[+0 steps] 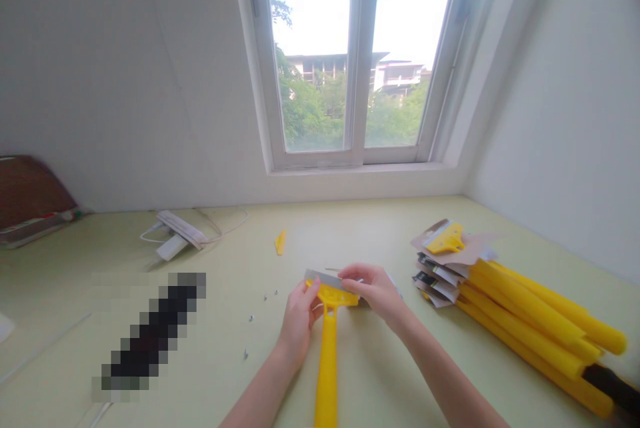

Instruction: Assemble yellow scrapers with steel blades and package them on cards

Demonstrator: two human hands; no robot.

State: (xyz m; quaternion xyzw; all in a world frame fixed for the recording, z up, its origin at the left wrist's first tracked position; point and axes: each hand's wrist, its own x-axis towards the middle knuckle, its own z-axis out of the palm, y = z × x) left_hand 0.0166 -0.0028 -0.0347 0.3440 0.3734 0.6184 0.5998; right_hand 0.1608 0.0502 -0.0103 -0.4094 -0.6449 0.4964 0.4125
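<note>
A yellow long-handled scraper points away from me, its handle running out of the bottom of the view. My left hand grips the left side of its head, thumb on top. On the right, my right hand pinches the grey metal blade that lies along the head's front edge. Beyond the blade shows a thin metal rod. Something partly hidden lies behind my right hand; I cannot make out what. Several small screws are scattered left of my left hand. Farther back is a small yellow plastic piece.
Several yellow-handled scrapers lie stacked on the right, their heads among cardboard wraps. A white power strip with cables sits at the back left. A pixelated dark object lies at left. A window is in the wall behind the table.
</note>
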